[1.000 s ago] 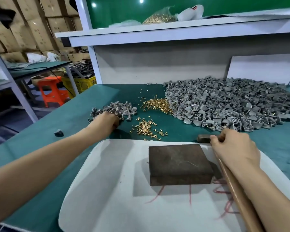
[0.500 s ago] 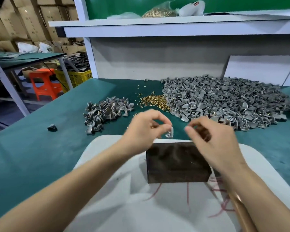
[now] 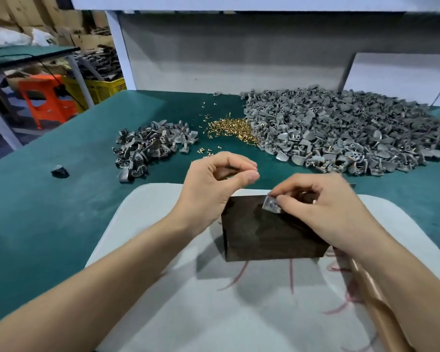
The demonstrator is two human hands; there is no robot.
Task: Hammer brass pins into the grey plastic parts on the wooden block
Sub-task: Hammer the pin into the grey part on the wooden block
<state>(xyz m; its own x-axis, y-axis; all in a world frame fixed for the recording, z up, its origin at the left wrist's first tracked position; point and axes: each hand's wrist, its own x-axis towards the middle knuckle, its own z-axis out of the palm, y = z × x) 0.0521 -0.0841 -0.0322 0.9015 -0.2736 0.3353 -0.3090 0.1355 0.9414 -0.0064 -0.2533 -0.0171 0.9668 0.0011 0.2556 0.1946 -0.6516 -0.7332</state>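
Head view showed two bare hands over one dark wooden block [image 3: 262, 235]. The right hand [image 3: 325, 214] pinched a single grey plastic part [image 3: 271, 207] between thumb and forefinger, its other fingers curled behind. The part was held tilted just above the block's far right corner; whether it touched the wood could not be told. The left hand [image 3: 211, 186] hung just left of it, above the block's far left corner, fingers curled and thumb tip drawn close to the forefinger tip. Anything between those tips was too small to make out. The two hands were near each other but apart.

The block sat on one white board [image 3: 163, 288] with rounded corners and a few red scrawled lines near its front edge. One wooden hammer handle [image 3: 376, 308] lay on the board's right side, running under the right forearm; its head was hidden.

Beyond the board, on the green table cover [image 3: 36, 212], lay two heaps of grey parts: a small heap [image 3: 150, 146] to the left and a far larger heap [image 3: 341, 138] to the right. Between them was one pile of brass pins [image 3: 229, 128], touching the large heap's edge, with loose pins scattered around it and toward the left hand. One stray grey part [image 3: 59, 171] lay alone, well left of the small heap.

Off the table's left end stood one orange stool [image 3: 46, 100] and one yellow crate [image 3: 99, 87].
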